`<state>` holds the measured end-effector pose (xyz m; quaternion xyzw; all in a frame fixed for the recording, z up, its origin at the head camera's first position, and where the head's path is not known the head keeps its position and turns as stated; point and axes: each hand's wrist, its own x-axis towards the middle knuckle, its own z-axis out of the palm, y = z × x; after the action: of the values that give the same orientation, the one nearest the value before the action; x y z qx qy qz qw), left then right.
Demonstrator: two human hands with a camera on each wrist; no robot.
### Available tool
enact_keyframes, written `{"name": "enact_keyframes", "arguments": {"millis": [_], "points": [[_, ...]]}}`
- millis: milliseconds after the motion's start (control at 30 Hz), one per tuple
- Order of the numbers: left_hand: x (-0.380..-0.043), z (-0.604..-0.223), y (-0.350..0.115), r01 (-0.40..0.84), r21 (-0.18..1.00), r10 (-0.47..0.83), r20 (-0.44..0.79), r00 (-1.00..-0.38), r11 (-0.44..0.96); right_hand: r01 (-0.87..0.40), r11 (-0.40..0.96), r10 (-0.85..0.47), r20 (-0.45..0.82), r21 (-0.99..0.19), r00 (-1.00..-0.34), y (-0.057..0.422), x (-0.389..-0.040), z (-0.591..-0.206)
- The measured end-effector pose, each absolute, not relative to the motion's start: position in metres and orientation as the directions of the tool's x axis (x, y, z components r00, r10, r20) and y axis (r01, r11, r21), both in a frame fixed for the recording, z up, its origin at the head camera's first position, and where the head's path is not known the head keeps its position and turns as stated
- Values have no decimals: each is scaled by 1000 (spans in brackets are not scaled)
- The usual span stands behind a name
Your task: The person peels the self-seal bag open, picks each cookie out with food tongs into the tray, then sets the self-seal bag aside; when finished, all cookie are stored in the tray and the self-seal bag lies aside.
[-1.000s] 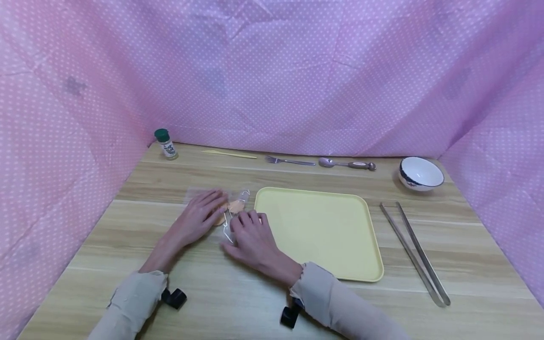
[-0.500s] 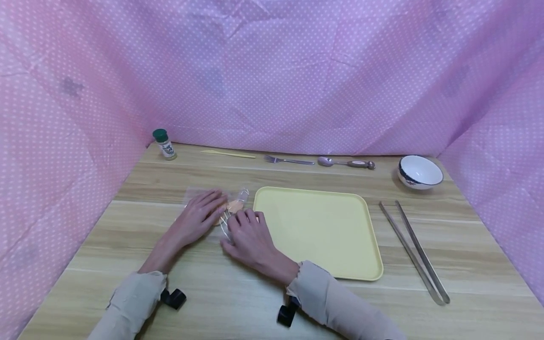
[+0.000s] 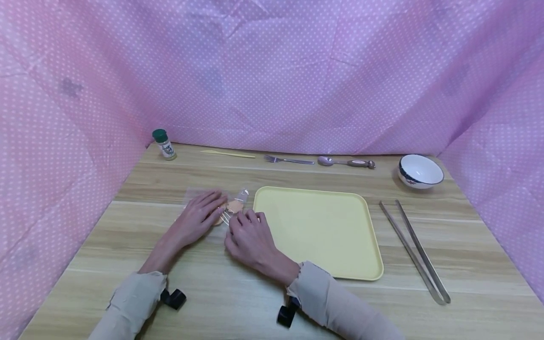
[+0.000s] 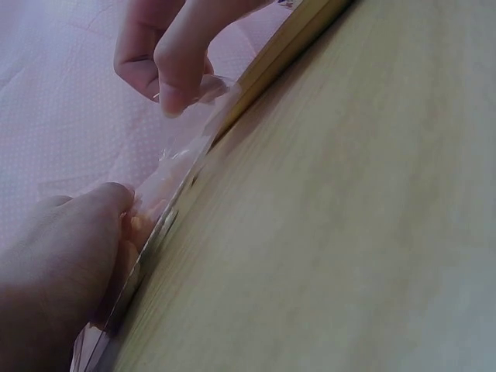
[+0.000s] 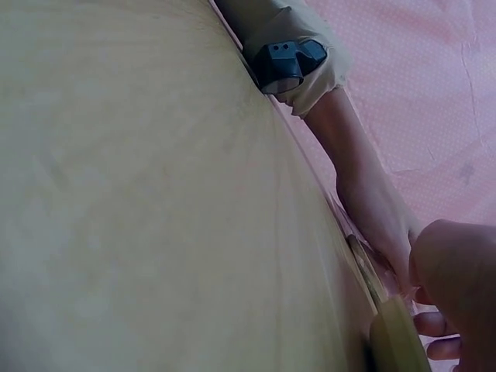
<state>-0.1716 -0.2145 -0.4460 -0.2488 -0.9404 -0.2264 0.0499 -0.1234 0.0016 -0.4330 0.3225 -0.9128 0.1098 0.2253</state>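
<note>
A clear plastic bag point(image 3: 243, 194) with flat peach-coloured pieces point(image 3: 235, 206) inside lies left of the yellow tray. My left hand point(image 3: 195, 218) rests on the bag's left part, its fingers extended over the pieces. On the bag's right side, my right hand point(image 3: 251, 240) pinches the plastic between thumb and curled fingers. In the left wrist view the raised edge of the plastic bag point(image 4: 198, 116) reaches up to my right thumb, while my left hand point(image 4: 58, 263) lies low over the contents. Both hands partly cover the bag.
The yellow tray point(image 3: 318, 231) sits right beside my right hand. Metal tongs point(image 3: 414, 252) lie further right, below a white bowl point(image 3: 420, 171). Along the back are a green-capped shaker point(image 3: 165, 145), a pale yellow knife point(image 3: 227, 154), a fork point(image 3: 289, 161) and a spoon point(image 3: 346, 163).
My right hand's thumb has drawn in towards its fingers, and the plastic edge near it has gathered under the hand. My left hand has stayed in place on the bag.
</note>
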Motion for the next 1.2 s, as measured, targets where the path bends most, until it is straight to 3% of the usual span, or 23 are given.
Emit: {"name": "enact_keyframes", "arguments": {"millis": [600,1200], "points": [[-171,-445,-215,487,400,445,200,-873,777,-637,743,-471,514,-207,-717,10,-120,-433],[-172,-447,-215,491,417,445,211,-871,764,-630,723,-436,521,-282,-734,22,-116,-437]]}}
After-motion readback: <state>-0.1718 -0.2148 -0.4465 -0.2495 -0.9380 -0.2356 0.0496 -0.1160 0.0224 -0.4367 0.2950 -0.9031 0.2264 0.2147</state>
